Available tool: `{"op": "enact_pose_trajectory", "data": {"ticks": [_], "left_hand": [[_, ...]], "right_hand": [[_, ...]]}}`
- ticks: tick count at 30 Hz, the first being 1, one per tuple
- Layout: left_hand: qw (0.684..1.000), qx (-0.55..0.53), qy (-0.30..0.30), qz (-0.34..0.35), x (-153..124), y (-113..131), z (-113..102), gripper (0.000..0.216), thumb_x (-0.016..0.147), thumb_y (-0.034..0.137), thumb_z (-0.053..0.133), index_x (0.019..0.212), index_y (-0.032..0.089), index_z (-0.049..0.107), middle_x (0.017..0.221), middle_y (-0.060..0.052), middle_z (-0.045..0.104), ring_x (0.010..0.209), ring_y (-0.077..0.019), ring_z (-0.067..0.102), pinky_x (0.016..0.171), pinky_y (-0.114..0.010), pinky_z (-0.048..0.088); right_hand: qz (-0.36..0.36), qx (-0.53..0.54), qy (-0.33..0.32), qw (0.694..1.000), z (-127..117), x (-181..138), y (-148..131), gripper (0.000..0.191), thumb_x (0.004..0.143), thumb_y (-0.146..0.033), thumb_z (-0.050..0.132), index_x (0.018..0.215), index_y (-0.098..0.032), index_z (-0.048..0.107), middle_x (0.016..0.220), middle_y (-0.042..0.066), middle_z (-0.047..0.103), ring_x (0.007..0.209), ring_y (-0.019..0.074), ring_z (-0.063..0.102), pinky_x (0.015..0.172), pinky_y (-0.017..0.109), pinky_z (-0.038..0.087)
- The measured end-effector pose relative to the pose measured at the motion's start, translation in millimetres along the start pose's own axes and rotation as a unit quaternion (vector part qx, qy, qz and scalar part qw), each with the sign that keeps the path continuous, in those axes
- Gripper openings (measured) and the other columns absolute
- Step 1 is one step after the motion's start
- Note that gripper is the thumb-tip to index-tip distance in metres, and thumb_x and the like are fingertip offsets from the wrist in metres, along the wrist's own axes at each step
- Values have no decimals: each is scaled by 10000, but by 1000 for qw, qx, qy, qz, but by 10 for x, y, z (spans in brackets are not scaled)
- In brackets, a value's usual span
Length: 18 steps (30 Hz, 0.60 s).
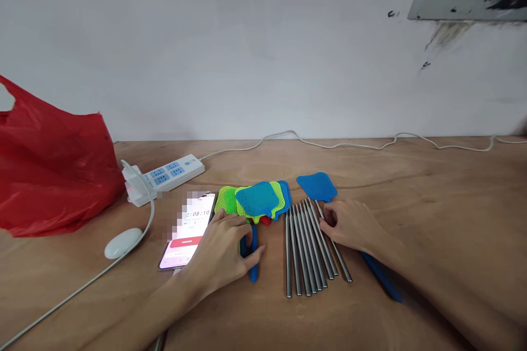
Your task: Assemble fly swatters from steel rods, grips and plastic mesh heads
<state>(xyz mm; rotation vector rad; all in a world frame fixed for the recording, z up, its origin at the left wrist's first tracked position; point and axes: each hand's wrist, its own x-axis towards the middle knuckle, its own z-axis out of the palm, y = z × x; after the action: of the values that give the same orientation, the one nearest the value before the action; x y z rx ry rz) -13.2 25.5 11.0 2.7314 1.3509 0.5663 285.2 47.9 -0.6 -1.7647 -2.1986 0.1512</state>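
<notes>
My left hand [224,249] lies over the handles of a pile of plastic fly swatters, fingers spread and the thumb reaching across a blue handle [254,263]. The perforated heads overlap beyond it: a blue one [257,199] on top, green ones [224,199] beneath, and a bit of red. Several slim metal rods [307,252] lie side by side between my hands. My right hand [349,223] has curled fingers, its thumb and forefinger at the upper part of the rightmost rod [340,258]. Under that hand and forearm runs the handle of a separate blue fly swatter [318,185].
Left of the pile lies a lit phone [187,236] showing a timer. Behind it are a white power strip [173,171] with a cable, and a white mouse-shaped object [123,243]. A red plastic bag [57,170] stands far left. A thin cord [341,146] runs along the wall.
</notes>
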Motion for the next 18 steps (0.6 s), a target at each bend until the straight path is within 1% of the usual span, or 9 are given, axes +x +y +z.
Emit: {"op": "enact_pose_trajectory", "data": {"ticks": [2,5,7,9,11,14,16,18], "left_hand": [[1000,3,12,2,-9,14,20,307,824,369,669,586,198,579,658,-9,632,664,-212,601,756,-421,431],[1000,3,26,-6,-22,38,49,267,783,318,677,566,201,574,654,-1,629,672,-211,593,769,-430,417],[999,-8,26,-17,-24,61,46,234,757,290,681,567,199,579,653,0,623,680,-214,583,771,-438,408],[999,-31,21,-27,-24,94,17,213,747,266,677,572,194,578,654,1,615,675,-211,571,764,-435,399],[997,-67,17,-30,-22,133,-28,195,753,242,659,588,188,569,656,8,606,656,-193,558,742,-411,391],[993,-119,20,-18,-24,187,-90,166,770,224,625,627,188,547,673,18,604,654,-173,548,715,-373,376],[990,-137,28,-6,-30,211,-112,163,776,225,607,637,193,530,668,22,602,661,-172,545,716,-366,370],[988,-150,29,8,-40,223,-119,158,788,223,596,647,200,528,659,26,604,664,-173,544,724,-365,370]], "right_hand": [[6,35,-3,999,-5,2,7,230,685,-219,647,500,-218,511,578,27,598,592,195,510,551,312,239],[16,109,-10,994,-13,14,8,247,636,-210,656,445,-220,501,516,6,545,548,172,466,532,301,250],[24,175,-11,984,-22,29,1,266,618,-212,634,418,-223,458,450,-20,463,496,147,409,510,291,237],[34,254,-12,967,-40,46,-11,294,618,-245,599,409,-230,392,413,-44,370,455,124,343,486,281,217],[44,341,-18,939,-73,57,-32,306,642,-311,566,430,-240,358,418,-58,319,426,105,283,455,269,201],[60,463,-25,884,-130,45,-86,322,694,-403,533,481,-255,343,421,-77,264,393,88,195,403,254,172],[67,529,-20,846,-147,17,-136,309,714,-436,533,521,-257,371,423,-84,265,385,89,185,378,246,168],[70,582,-4,810,-134,-16,-188,283,714,-456,553,567,-250,428,433,-79,311,383,91,218,365,238,191]]}}
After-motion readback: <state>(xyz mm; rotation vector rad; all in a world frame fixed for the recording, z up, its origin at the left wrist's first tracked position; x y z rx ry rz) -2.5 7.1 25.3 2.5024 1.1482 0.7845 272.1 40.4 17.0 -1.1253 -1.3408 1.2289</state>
